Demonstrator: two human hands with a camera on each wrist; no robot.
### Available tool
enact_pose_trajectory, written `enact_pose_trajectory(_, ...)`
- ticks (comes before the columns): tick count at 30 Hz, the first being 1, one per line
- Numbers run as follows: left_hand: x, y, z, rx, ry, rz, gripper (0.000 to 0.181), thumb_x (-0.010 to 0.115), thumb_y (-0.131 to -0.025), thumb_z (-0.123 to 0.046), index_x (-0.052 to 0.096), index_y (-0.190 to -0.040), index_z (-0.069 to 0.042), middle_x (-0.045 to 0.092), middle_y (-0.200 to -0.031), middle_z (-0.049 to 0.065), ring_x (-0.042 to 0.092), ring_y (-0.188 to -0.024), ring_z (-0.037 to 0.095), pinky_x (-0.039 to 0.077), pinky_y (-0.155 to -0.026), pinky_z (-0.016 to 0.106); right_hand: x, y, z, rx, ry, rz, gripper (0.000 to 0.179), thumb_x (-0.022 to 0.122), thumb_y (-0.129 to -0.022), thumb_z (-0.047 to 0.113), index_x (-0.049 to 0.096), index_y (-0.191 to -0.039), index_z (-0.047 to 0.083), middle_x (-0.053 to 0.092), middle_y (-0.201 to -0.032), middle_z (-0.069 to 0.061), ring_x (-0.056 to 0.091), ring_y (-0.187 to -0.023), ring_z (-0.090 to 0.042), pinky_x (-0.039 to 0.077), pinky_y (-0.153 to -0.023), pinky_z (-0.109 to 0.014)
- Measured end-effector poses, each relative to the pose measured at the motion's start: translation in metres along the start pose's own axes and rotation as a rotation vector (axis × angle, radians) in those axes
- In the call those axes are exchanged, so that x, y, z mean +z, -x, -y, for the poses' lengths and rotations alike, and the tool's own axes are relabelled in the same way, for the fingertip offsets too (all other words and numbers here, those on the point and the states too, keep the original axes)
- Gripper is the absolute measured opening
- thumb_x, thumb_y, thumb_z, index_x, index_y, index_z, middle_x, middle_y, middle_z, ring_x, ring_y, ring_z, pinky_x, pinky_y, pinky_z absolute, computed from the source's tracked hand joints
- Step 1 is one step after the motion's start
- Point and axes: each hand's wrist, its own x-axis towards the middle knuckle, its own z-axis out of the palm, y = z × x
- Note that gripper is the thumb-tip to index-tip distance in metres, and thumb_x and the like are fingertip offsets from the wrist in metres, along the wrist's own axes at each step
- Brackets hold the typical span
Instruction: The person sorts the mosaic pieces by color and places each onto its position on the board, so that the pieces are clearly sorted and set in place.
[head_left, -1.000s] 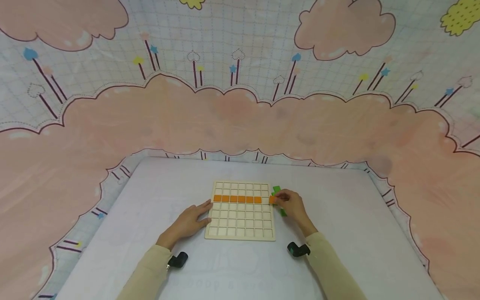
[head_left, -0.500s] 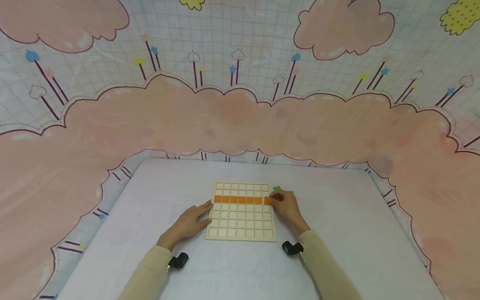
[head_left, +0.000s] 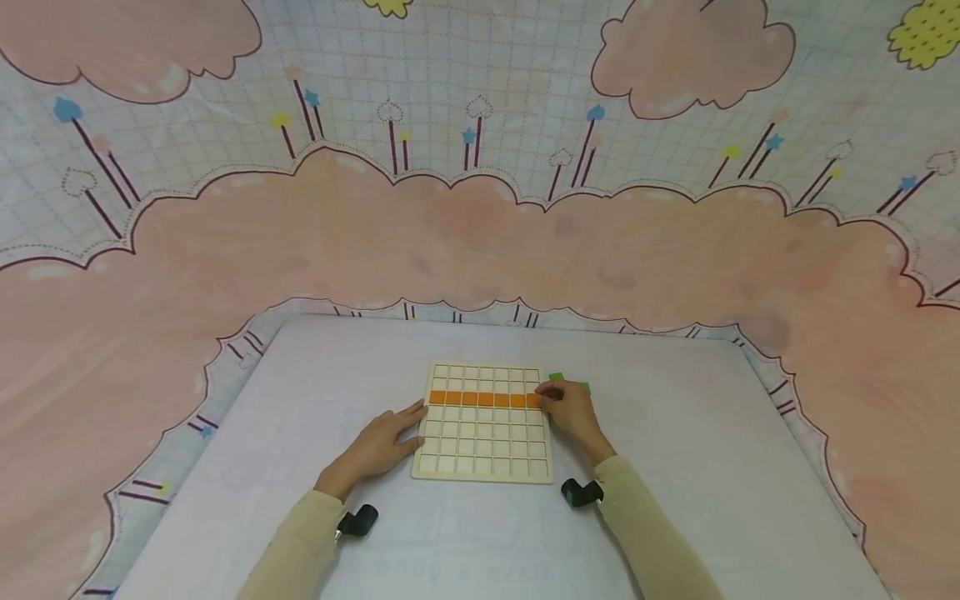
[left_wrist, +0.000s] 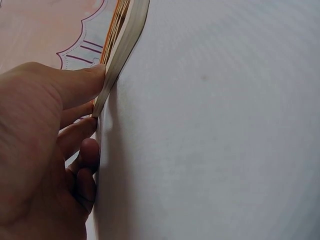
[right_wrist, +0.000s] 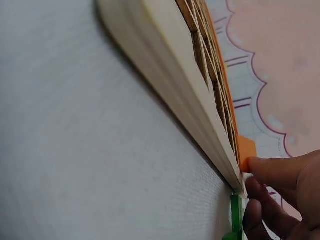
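A pale wooden board (head_left: 482, 478) with a grid of square cells lies on the white table. Orange square tiles (head_left: 477, 399) fill one row from its left side. At that row's right end my right hand (head_left: 573, 419) pinches another orange tile (right_wrist: 246, 151); in the right wrist view it stands tilted above the cells, my thumb against it. My left hand (head_left: 377, 446) rests at the board's left edge, thumb and fingers extended and touching it. Green pieces (head_left: 556, 377) lie beside the board, partly hidden by my right hand.
The white table (head_left: 675, 400) extends around the board on all sides. A cloth with cloud drawings (head_left: 465, 242) hangs behind it and runs down both sides. Small black cameras are worn on both wrists.
My right hand has carried the orange tile leftward from beyond the board's right edge to the end of the orange row. My left hand has stayed in place.
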Motion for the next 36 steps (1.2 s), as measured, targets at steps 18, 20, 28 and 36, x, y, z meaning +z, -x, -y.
enact_pose_trajectory(18,-0.003,0.000,-0.001,0.016,0.025,0.008,0.059,0.063,-0.095,-0.030,0.044,-0.149,-0.015,0.033,-0.160,0.000,0.034,-0.144,0.043,0.028,-0.118,0.060,-0.016,0.016,0.015,-0.022,0.032,-0.001,0.016,0.070,-0.090,0.015,0.073,-0.104,0.010,0.071,-0.103,-0.006,0.061,-0.093,-0.021,0.051,-0.072,-0.028)
enact_pose_trajectory(20,-0.003,0.000,-0.001,0.005,0.027,0.010,0.058,0.063,-0.096,-0.030,0.044,-0.149,-0.016,0.033,-0.161,-0.001,0.033,-0.144,0.044,0.027,-0.118,0.060,-0.021,0.019,0.017,-0.031,0.028,0.003,0.017,0.070,-0.089,0.016,0.073,-0.105,0.010,0.072,-0.103,-0.007,0.061,-0.095,-0.022,0.051,-0.072,-0.029)
enact_pose_trajectory(28,-0.005,0.002,0.000,0.011,0.005,0.002,0.058,0.064,-0.095,-0.029,0.045,-0.148,-0.015,0.034,-0.160,0.001,0.035,-0.143,0.044,0.028,-0.117,0.061,-0.034,0.029,0.010,-0.038,0.035,0.000,0.018,0.072,-0.089,0.018,0.072,-0.105,0.009,0.072,-0.102,-0.006,0.062,-0.095,-0.022,0.050,-0.071,-0.027)
enact_pose_trajectory(36,-0.004,0.001,-0.001,0.004,0.021,0.009,0.059,0.063,-0.096,-0.030,0.043,-0.149,-0.016,0.032,-0.161,-0.001,0.033,-0.144,0.045,0.027,-0.117,0.061,-0.043,0.041,-0.004,-0.010,0.039,-0.006,0.020,0.073,-0.088,0.017,0.073,-0.105,0.008,0.072,-0.101,-0.008,0.062,-0.093,-0.022,0.049,-0.064,-0.024)
